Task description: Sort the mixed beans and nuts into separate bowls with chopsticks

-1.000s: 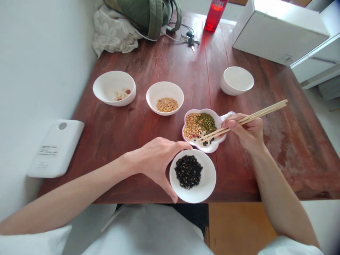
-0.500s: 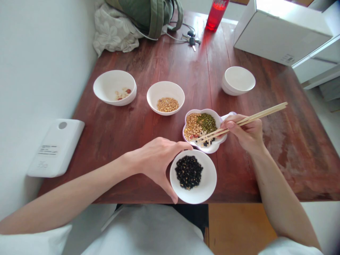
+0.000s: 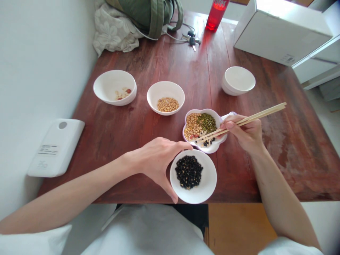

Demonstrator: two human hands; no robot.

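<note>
My left hand [image 3: 162,161] is wrapped around the left side of a white bowl [image 3: 208,184] at the table's front edge. Black beans [image 3: 189,172] lie in that bowl. Between the fingers of my right hand [image 3: 245,132] is a pair of wooden chopsticks [image 3: 261,112]. Their tips reach down into a flower-shaped dish [image 3: 219,140] with a purple rim, just beyond the bowl. Inside the dish are soybeans [image 3: 192,124], green mung beans [image 3: 207,122], some peanuts and a few black beans [image 3: 209,142] near the tips. Whether the tips pinch a bean I cannot tell.
Behind the dish stand a bowl of soybeans [image 3: 165,85], a bowl with peanuts [image 3: 106,83] and another white bowl [image 3: 239,79]. A power bank [image 3: 57,148] leans at the left wall. Keys [image 3: 191,40], a red bottle [image 3: 216,16], a green bag [image 3: 143,14] and a white box [image 3: 276,35] are farther back.
The chopsticks' rear ends have shifted very slightly left. My left hand, the bowls and the dish look the same.
</note>
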